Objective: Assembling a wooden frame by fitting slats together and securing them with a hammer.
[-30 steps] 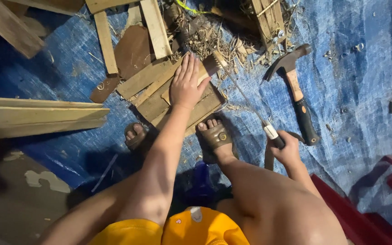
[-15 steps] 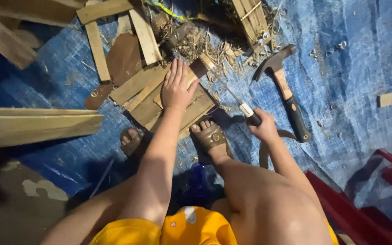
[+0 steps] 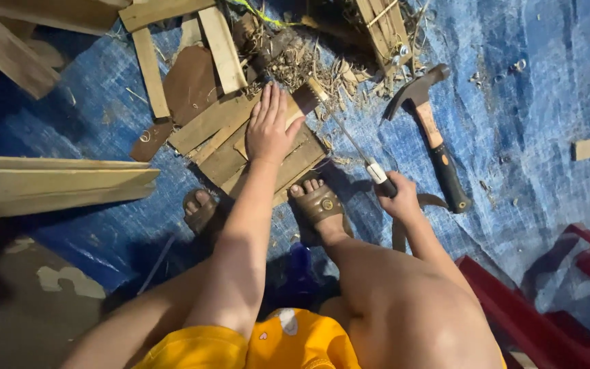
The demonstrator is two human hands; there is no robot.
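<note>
A woven blue plastic tarpaulin [image 3: 527,137], mottled with pale dust, covers the floor. Tan and brown flat wooden slats [image 3: 288,160] lie at 12 o'clock amid straw-coloured shavings [image 3: 308,65]. The claw hammer [image 3: 431,130] has a dark grey head, light wooden neck and black grip banded orange. Brown sandals [image 3: 319,205], yellow shorts [image 3: 268,345] with a white motif, and a red plastic chair [image 3: 548,301] at 4 o'clock complete the palette.

A crumpled blue tarp [image 3: 527,137] covers most of the ground, strewn with wood shavings. At lower left bare, blotchy floor [image 3: 29,301] shows, possibly concrete, in deep shadow. A red plastic chair [image 3: 554,301] stands at lower right. The light is dim and uneven.
</note>
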